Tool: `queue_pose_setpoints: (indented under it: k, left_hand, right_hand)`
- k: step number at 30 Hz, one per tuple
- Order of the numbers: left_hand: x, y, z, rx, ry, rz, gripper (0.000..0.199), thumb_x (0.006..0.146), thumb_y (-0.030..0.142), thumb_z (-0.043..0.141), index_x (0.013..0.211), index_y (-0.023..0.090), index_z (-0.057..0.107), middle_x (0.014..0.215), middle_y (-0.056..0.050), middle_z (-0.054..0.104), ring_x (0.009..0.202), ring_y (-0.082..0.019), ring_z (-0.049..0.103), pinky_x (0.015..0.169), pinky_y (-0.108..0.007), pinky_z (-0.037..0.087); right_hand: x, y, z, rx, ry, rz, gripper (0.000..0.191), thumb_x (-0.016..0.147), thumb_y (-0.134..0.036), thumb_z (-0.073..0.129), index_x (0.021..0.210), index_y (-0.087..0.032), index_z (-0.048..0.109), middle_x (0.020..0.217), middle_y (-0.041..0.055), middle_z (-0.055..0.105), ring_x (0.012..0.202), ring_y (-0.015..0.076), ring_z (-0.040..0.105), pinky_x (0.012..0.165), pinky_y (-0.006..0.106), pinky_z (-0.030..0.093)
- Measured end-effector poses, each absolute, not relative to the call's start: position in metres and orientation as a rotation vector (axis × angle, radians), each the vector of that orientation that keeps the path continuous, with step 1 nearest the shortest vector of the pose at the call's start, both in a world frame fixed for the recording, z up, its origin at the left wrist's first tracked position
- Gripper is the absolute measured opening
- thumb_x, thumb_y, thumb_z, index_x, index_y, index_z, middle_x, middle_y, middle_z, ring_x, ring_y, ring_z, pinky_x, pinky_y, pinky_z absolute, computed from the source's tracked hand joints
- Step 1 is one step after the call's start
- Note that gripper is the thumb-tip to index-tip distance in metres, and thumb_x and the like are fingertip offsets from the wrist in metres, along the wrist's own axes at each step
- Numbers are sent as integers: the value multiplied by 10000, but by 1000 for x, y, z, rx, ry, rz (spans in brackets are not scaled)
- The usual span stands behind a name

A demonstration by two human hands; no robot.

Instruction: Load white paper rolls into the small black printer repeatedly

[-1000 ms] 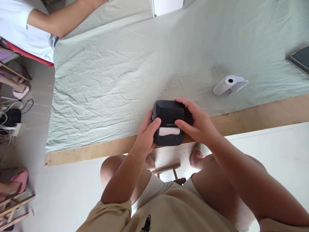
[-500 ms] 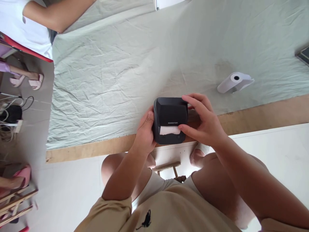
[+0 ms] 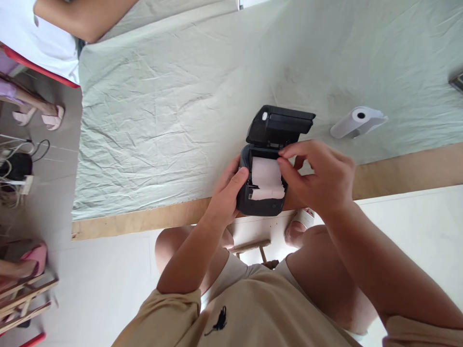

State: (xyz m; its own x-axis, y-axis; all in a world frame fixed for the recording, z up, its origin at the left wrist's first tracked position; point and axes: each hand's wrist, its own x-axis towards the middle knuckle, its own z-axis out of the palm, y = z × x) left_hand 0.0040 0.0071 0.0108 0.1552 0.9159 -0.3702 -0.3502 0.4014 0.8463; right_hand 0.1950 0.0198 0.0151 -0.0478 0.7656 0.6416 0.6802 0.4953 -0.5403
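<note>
A small black printer (image 3: 262, 207) is held over the table's near edge, its lid (image 3: 282, 126) swung up on the far side. Inside it lies a white paper roll (image 3: 266, 172), with a torn paper end across the front. My left hand (image 3: 228, 193) grips the printer's left side, thumb on top. At the right side of the opening, my right hand (image 3: 318, 173) has thumb and index finger nearly together beside the roll; what they pinch, if anything, is too small to tell. Another white paper roll (image 3: 350, 122) lies on the cloth to the right.
A pale green cloth (image 3: 152, 115) covers the table, with a bare wooden edge (image 3: 144, 222) in front. A person's arm (image 3: 87, 19) rests at the far left corner. Cables (image 3: 14, 168) and feet are on the floor at left. A dark object (image 3: 457, 83) sits at the right.
The printer's lid has gone from shut to raised, exposing the roll inside. My right hand has moved from the lid and front paper to the opening's right side, its fingers drawn together.
</note>
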Motion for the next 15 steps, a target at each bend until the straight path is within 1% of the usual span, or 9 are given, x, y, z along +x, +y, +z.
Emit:
queue_pose_setpoints:
  k: [2,4,7,9,12,14,15]
  left_hand:
    - [4,7,11,701,1055,1016,561,900,679,891,1243,243,802,1097,-54,875,1037,-269,835,777,-331,662]
    - [4,6,11,718,1065,1020,562,910,682,882,1264,251,806,1124,-53,875,1072,-273,833,781,-328,658]
    - [4,6,12,730,1067,991,572,925,692,861,1289,253,804,1123,-49,874,1056,-262,829,770,-317,642]
    - [4,5,12,723,1048,982,591,925,689,860,1317,251,797,1134,-48,874,1044,-255,828,788,-314,642]
    - [5,5,13,688,1018,999,598,911,683,876,1307,244,791,1133,-48,872,1011,-246,823,787,-312,641]
    - [5,4,12,659,1045,1003,577,906,683,880,1277,249,795,1081,-35,866,920,-219,800,724,-298,619]
    - [5,4,12,645,1065,996,565,902,685,881,1257,253,799,1039,-26,859,864,-203,781,688,-291,602]
  right_hand:
    - [195,21,18,-1340,-1917,21,188,1026,-172,631,900,-273,728,764,-22,788,574,143,612,536,336,357]
    - [196,22,23,-1432,-2016,25,153,991,-217,644,942,-279,775,755,-22,790,545,143,578,520,338,276]
    - [200,23,31,-1435,-2225,223,147,926,-261,687,1015,-306,795,747,-29,785,512,150,530,516,325,233]
    - [204,23,38,-1382,-2268,351,195,891,-257,710,1055,-308,803,764,-26,789,532,155,555,512,314,268]
    - [214,22,45,-1276,-2118,611,315,889,-273,727,1189,-304,821,777,-29,780,521,132,560,522,304,387]
    - [222,25,45,-1196,-1854,878,363,935,-360,718,1283,-303,806,840,-7,799,532,132,586,518,310,444]
    - [226,28,41,-1158,-1677,982,390,949,-450,717,1301,-301,796,883,18,813,557,147,615,494,316,444]
